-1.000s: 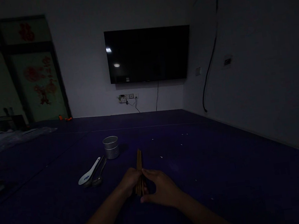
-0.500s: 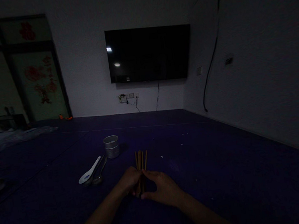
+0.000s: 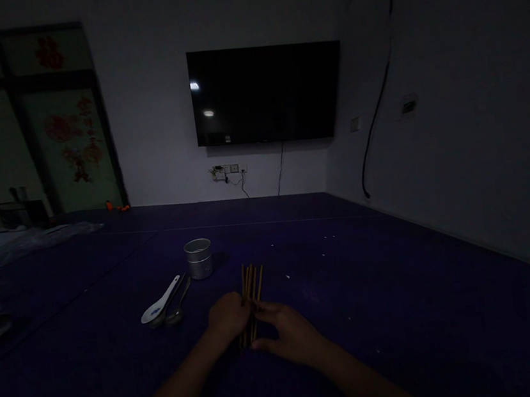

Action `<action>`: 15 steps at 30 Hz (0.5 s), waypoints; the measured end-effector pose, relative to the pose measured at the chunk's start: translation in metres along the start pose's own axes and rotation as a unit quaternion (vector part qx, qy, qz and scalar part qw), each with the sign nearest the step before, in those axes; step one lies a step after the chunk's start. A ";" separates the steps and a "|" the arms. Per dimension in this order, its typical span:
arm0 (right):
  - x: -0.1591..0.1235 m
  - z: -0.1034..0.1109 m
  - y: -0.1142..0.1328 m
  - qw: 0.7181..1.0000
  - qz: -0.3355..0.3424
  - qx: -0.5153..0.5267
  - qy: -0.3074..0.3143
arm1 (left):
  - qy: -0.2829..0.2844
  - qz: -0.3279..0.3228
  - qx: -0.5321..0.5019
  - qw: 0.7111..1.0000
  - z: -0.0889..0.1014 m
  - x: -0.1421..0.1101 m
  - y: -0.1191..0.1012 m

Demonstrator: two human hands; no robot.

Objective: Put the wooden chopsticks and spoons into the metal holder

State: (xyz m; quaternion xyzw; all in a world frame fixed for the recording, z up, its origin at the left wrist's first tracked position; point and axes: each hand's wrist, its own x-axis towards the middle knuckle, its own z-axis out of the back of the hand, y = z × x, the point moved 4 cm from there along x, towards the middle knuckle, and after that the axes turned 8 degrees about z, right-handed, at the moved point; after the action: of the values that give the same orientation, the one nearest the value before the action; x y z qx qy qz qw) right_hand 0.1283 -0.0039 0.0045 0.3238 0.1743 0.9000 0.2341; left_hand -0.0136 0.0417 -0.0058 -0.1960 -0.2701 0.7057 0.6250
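Half a second earlier your chopsticks [image 3: 250,281] already stood spread at their far ends, and they stayed so; a second back those ends were bunched close together. Your left hand [image 3: 229,314] had shifted a little, its back now showing rounder and higher, while your right hand [image 3: 291,334] kept almost the same place.

The chopsticks lay to the right of the metal cup [image 3: 200,265] and nearer to you than it was. Your left hand was closed around their middle. Your right hand was curved, with a forefinger at the middle of the bundle and the thumb by its near ends — whether it gripped or only steadied them, you could not tell from this view. Both hands hid much of the bundle's middle.

The cup had not moved on the dark blue surface [image 3: 404,310]. To the left of it and nearer to you, the white spoon [image 3: 155,310] lay beside two metal spoons [image 3: 174,316], all to the left of your left hand. Small white bits [image 3: 288,277] were scattered to the right of the cup. Well to its left was crumpled clear plastic [image 3: 33,241], and beyond it — up on the wall — hung the dark television [image 3: 266,95].
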 end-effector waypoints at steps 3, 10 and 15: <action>0.001 0.001 0.001 1.000 -0.009 0.017 -0.004 | -0.001 -0.009 0.027 1.000 0.000 -0.001 -0.002; 0.001 0.001 -0.001 0.999 -0.030 0.040 -0.009 | 0.037 -0.051 0.200 0.978 -0.001 -0.007 -0.013; 0.000 0.002 -0.001 0.999 -0.027 0.036 -0.011 | 0.058 -0.070 0.246 0.965 0.001 -0.005 -0.014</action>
State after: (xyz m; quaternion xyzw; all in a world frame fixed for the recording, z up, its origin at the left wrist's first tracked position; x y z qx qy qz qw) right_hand 0.1299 -0.0025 0.0060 0.3370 0.2131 0.8829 0.2480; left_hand -0.0030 0.0374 0.0037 -0.0572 -0.0648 0.6924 0.7163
